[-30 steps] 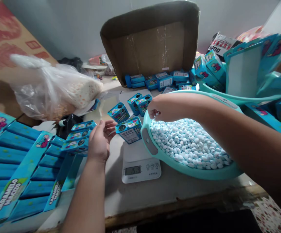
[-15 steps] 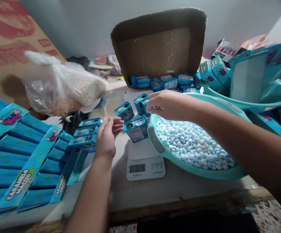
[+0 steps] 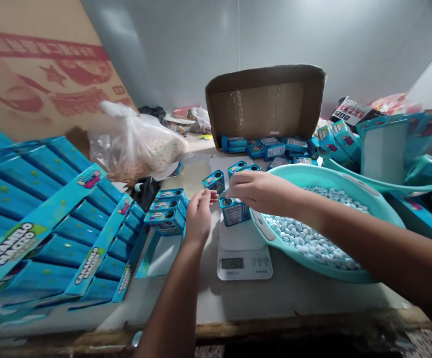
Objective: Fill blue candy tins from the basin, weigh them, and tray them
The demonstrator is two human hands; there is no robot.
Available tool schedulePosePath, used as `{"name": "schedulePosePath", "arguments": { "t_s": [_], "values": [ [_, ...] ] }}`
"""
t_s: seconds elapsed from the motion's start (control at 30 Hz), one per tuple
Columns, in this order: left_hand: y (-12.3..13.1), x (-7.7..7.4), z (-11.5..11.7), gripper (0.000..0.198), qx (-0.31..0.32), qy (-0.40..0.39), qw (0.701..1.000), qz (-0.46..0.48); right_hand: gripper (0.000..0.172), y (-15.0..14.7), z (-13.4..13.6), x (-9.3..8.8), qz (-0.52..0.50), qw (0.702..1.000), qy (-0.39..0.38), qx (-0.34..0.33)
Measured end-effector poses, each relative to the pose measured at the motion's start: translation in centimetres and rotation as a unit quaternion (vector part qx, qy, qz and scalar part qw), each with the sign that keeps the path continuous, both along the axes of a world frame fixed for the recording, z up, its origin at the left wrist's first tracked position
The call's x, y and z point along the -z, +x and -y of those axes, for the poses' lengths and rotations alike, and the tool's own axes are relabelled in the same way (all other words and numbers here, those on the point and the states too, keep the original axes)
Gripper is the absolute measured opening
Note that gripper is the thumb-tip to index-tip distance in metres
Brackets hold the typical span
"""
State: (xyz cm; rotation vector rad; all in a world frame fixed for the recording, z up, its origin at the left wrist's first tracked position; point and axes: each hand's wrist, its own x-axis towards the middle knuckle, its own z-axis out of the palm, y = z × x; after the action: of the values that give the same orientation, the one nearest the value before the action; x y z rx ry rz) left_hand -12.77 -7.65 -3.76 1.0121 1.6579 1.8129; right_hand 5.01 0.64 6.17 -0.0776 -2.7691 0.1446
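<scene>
A small blue candy box [image 3: 234,214] with a round hole in its top stands on the white kitchen scale [image 3: 244,268]. My right hand [image 3: 255,189] is above that box, fingers pinched together at the hole; pale candies were visible between them a moment earlier. To the box's left, my left hand [image 3: 200,211] has its fingers stretched towards it, holding nothing. Right of the scale sits a turquoise basin [image 3: 391,214] of pale blue and white candies [image 3: 305,238], partly under my right forearm. Digits on the scale's display are too blurred to read surely.
Several blue boxes [image 3: 167,223] stand in a row left of my left hand, beside large blue display trays [image 3: 52,223]. Behind are a tied plastic bag [image 3: 141,144] and a tipped cardboard box [image 3: 261,107] with more small boxes. Another turquoise basin [image 3: 387,179] holds blue cartons.
My right hand has come from behind the box to directly over its top. My left hand stays beside the box. The view has shifted, so everything sits further right and lower.
</scene>
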Motion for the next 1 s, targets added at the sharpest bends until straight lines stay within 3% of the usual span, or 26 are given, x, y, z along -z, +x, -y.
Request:
{"name": "schedulePosePath", "arguments": {
  "t_s": [0.3,0.53,0.77,1.0],
  "values": [
    [-0.2,-0.4,0.1,0.045,-0.005,-0.003,1.000,0.001,0.028,-0.6,-0.4,0.3,0.038,0.998,0.007,0.044],
    [-0.2,0.2,-0.1,0.049,0.004,-0.010,1.000,0.002,0.025,-0.8,-0.4,0.1,0.039,0.997,-0.031,0.060],
    [-0.3,0.6,-0.2,0.050,0.009,-0.024,1.000,-0.006,0.021,0.8,-1.4,0.0,0.008,0.996,-0.029,0.083],
    [-0.5,0.5,-0.3,0.053,0.007,-0.035,0.999,-0.009,0.016,3.5,-3.0,-2.2,-0.036,0.991,-0.029,0.127]
  ]
}}
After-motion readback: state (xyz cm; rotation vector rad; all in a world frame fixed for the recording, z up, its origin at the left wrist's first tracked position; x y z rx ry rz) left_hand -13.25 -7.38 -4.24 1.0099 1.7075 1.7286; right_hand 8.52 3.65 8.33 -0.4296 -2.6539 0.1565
